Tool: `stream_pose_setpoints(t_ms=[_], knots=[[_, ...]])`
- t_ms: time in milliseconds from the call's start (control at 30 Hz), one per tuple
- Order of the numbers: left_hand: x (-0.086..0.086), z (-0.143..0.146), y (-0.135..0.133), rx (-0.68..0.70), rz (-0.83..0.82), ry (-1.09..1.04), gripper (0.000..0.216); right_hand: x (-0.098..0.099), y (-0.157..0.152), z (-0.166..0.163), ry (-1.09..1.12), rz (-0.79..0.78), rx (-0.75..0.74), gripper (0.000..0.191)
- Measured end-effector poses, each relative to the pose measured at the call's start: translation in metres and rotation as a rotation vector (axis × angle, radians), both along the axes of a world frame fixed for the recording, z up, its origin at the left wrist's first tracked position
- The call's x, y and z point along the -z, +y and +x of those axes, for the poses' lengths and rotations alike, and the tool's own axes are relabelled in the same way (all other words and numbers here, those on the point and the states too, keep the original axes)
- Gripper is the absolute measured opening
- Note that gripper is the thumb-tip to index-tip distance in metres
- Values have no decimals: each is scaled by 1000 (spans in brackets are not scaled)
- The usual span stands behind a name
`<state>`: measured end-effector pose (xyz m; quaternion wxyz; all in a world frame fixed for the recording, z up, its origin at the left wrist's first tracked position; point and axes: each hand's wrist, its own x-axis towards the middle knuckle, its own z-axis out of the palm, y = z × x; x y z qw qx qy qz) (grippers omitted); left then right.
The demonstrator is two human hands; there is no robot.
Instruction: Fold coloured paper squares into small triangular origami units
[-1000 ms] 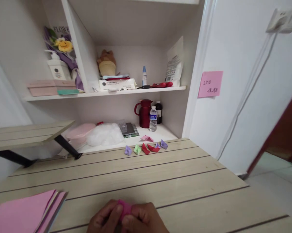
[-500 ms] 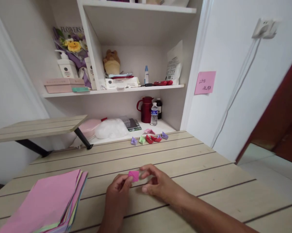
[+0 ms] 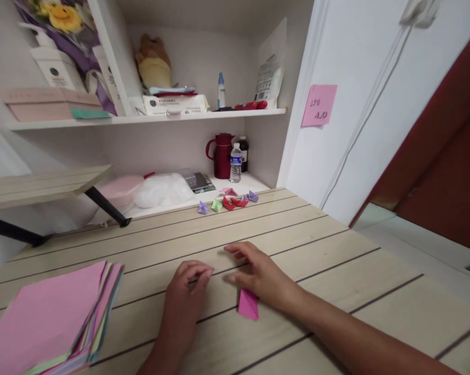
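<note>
A small folded piece of bright pink paper (image 3: 248,304) shows just below the thumb of my right hand (image 3: 264,276), its top edge partly covered by the hand. Whether it lies on the table or is in the air, I cannot tell. The thumb and fingers of that hand are spread apart, with a gap between them. To the left, my left hand (image 3: 188,289) has thumb and forefinger tips together, and no paper shows in them.
A stack of coloured paper (image 3: 51,312) lies at the left on the slatted table (image 3: 329,291). Several small folded paper pieces (image 3: 229,203) line the back edge. Behind them stand a red jug (image 3: 222,156) and a water bottle (image 3: 235,164). A small raised shelf (image 3: 47,179) stands at left.
The pink paper has left my left fingertips and is now lower and to the right, by my right thumb. The view has tilted down and turned slightly right.
</note>
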<state>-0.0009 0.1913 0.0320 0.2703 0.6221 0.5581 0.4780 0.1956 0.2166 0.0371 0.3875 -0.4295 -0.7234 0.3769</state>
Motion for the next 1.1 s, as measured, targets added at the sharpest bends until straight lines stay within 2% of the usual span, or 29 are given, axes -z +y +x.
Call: stream_pose_setpoints(t_ms=[100, 133, 300, 400, 533, 633, 767, 867, 967, 1033, 1100], knots=[[0, -1, 0, -7, -15, 15, 24, -3, 13, 17, -92, -87, -40, 26], [0, 0, -1, 13, -16, 30, 25, -6, 16, 24, -205, -93, -28, 25], [2, 7, -4, 162, -36, 202, 27, -22, 26, 58, -415, -95, 69, 18], [6, 9, -2, 190, -50, 319, 29, -26, 26, 64, -493, -71, 110, 16], [11, 16, 0, 139, -25, 409, 20, -28, 20, 57, -538, -49, 93, 15], [11, 28, -3, 106, -36, 502, 8, -30, 14, 53, -529, -36, 50, 15], [7, 50, -12, 122, -38, 525, 9, -27, 11, 49, -483, -27, 12, 15], [6, 58, -16, 115, -45, 395, 14, -21, 13, 46, -429, -35, -18, 15], [7, 52, -18, 120, -49, 196, 11, -21, 14, 42, -366, -40, -50, 18], [6, 42, -20, 69, 74, 110, 11, -26, 13, 42, -277, -46, -94, 26], [0, 31, -23, -59, 336, 129, 11, -32, 9, 42, -100, -90, -188, 34]])
